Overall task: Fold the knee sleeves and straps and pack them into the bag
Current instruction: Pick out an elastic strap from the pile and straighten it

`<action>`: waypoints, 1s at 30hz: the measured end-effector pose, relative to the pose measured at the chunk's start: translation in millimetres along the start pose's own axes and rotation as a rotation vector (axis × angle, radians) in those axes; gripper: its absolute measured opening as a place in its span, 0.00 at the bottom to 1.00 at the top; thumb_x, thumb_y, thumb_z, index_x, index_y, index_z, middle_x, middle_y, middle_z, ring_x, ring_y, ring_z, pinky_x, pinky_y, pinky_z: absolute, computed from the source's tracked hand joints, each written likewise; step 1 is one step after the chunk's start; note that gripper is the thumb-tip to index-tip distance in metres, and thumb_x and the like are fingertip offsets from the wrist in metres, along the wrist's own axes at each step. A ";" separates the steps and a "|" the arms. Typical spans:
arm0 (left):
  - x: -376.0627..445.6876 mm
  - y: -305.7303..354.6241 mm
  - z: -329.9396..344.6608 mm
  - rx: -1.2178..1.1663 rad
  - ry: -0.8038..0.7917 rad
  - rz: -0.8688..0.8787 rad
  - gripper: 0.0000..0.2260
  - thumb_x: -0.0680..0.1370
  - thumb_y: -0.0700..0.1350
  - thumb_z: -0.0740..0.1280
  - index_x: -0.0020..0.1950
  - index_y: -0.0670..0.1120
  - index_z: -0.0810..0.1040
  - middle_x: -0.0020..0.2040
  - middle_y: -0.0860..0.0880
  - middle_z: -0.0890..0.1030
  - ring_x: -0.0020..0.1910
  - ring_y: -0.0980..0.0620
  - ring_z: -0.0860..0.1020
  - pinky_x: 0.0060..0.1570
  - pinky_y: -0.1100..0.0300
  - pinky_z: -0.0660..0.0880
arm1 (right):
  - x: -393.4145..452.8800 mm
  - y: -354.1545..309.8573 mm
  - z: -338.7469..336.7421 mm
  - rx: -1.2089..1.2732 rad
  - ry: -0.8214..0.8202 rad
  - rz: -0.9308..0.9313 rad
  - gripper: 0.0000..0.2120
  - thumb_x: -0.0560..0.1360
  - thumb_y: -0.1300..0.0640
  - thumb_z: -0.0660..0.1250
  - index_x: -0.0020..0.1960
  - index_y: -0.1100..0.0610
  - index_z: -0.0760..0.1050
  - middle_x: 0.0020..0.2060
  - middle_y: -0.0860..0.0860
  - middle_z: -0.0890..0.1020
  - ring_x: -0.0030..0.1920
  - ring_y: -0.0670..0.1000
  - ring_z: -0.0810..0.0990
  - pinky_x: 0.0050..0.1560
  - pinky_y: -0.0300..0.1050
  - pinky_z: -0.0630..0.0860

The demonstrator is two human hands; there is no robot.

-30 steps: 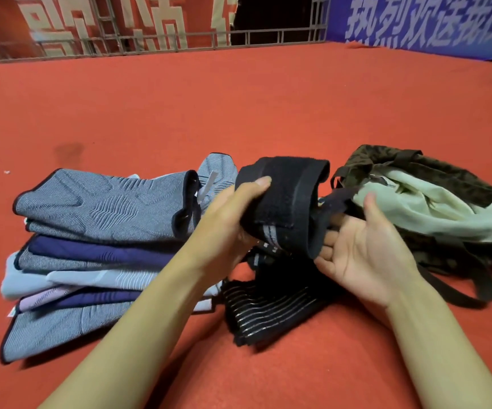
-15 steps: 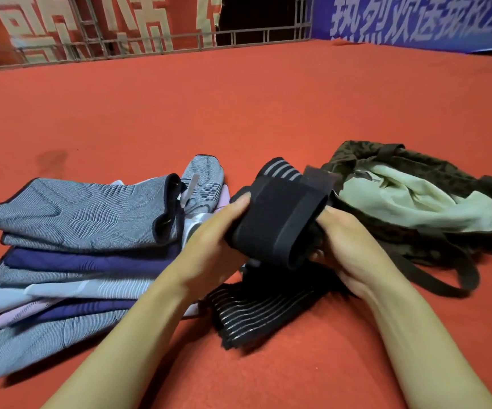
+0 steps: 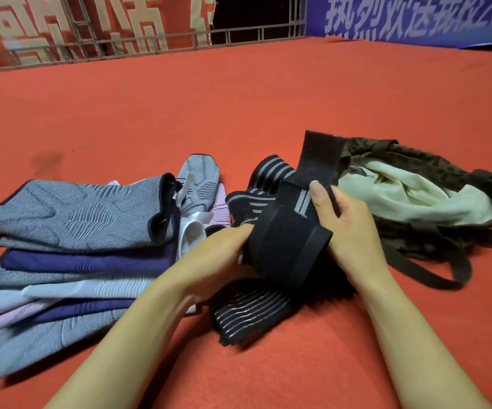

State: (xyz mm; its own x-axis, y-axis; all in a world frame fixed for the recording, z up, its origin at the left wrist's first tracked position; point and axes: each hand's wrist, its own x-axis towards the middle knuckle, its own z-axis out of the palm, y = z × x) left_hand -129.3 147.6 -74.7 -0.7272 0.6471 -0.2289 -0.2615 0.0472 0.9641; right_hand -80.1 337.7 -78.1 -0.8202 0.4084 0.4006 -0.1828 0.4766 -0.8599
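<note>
Straps first: we grip one black strap mid-fold between left hand and right hand, while stacked knee sleeves at nine o'clock and the bag at two o'clock wait unpacked.

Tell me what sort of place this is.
Probably an indoor stage or event floor, not a home: a wide red carpet runs to a metal railing, with large banners bearing Chinese characters behind it.
</note>
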 end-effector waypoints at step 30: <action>-8.9 8.5 1.8 -0.005 0.133 0.059 0.09 0.83 0.42 0.65 0.53 0.39 0.83 0.51 0.43 0.84 0.49 0.51 0.82 0.43 0.57 0.84 | -2.3 1.9 -0.7 0.405 -0.254 0.249 0.15 0.85 0.50 0.62 0.59 0.59 0.81 0.54 0.58 0.87 0.53 0.50 0.85 0.48 0.47 0.81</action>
State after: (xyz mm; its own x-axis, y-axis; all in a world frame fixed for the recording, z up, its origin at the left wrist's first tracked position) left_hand -123.9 143.5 -64.2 -0.8191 0.5419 -0.1883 -0.2187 0.0085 0.9758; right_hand -78.2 338.2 -80.5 -0.9615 0.2457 0.1232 -0.1195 0.0301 -0.9924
